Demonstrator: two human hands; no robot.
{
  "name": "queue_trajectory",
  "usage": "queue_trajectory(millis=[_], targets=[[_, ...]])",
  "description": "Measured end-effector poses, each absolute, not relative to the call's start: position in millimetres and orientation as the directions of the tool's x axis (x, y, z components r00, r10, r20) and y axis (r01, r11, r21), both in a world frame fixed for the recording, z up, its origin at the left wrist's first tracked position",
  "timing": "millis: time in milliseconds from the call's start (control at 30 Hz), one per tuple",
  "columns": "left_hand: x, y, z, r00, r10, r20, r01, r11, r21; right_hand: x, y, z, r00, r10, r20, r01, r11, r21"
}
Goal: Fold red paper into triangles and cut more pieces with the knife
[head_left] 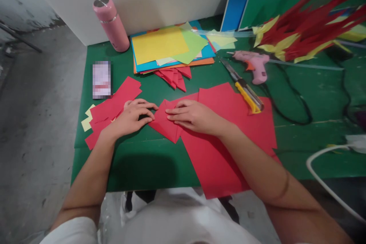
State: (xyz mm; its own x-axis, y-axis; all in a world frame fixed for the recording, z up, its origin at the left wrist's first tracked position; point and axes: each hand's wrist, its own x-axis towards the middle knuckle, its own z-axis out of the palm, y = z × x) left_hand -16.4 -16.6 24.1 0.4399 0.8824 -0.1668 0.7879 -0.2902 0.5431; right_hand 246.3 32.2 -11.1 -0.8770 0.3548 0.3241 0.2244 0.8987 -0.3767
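Observation:
A folded piece of red paper point(171, 129) lies on the green table between my hands, its creased flaps forming a pointed shape. My left hand point(134, 116) has its fingers bent and spread, with the tips at the paper's left corner. Stretched fingers of my right hand point(193, 115) lie flat across the upper right of the same paper and hide part of it. Under my right forearm are large red sheets point(206, 160). Cut red strips point(117, 101) lie beside and partly beneath my left hand, with small pale yellow pieces point(85, 124) at their edge.
A yellow utility knife point(248, 97) rests on the red sheets, blade out. Behind it lies a pink glue gun point(254, 65) with a black cord. Coloured sheets point(160, 45), folded red pieces point(174, 77), a pink bottle point(113, 26) and red-yellow paper flames point(309, 26) stand or lie farther back.

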Motion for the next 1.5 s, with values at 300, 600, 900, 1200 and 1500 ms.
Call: queue_trajectory(millis=[300, 600, 900, 1200, 1500], targets=[[-18, -17, 25, 0.450, 0.877, -0.169, 0.789, -0.302, 0.535, 246, 32, -12, -0.881, 0.346, 0.322, 0.212, 0.898, -0.385], [-16, -17, 22, 0.434, 0.886, -0.165, 0.792, -0.288, 0.538, 246, 32, -13, -0.880, 0.349, 0.322, 0.207, 0.892, -0.401], [-21, -18, 25, 0.480, 0.858, -0.185, 0.787, -0.327, 0.524, 247, 32, -12, -0.880, 0.350, 0.321, 0.210, 0.894, -0.396], [-26, -17, 25, 0.508, 0.843, -0.178, 0.758, -0.338, 0.558, 247, 32, -11, -0.880, 0.347, 0.324, 0.205, 0.893, -0.401], [-6, -21, 15, 0.502, 0.862, -0.069, 0.779, -0.417, 0.468, 248, 32, -8, -0.869, 0.401, 0.289, 0.235, 0.850, -0.472]])
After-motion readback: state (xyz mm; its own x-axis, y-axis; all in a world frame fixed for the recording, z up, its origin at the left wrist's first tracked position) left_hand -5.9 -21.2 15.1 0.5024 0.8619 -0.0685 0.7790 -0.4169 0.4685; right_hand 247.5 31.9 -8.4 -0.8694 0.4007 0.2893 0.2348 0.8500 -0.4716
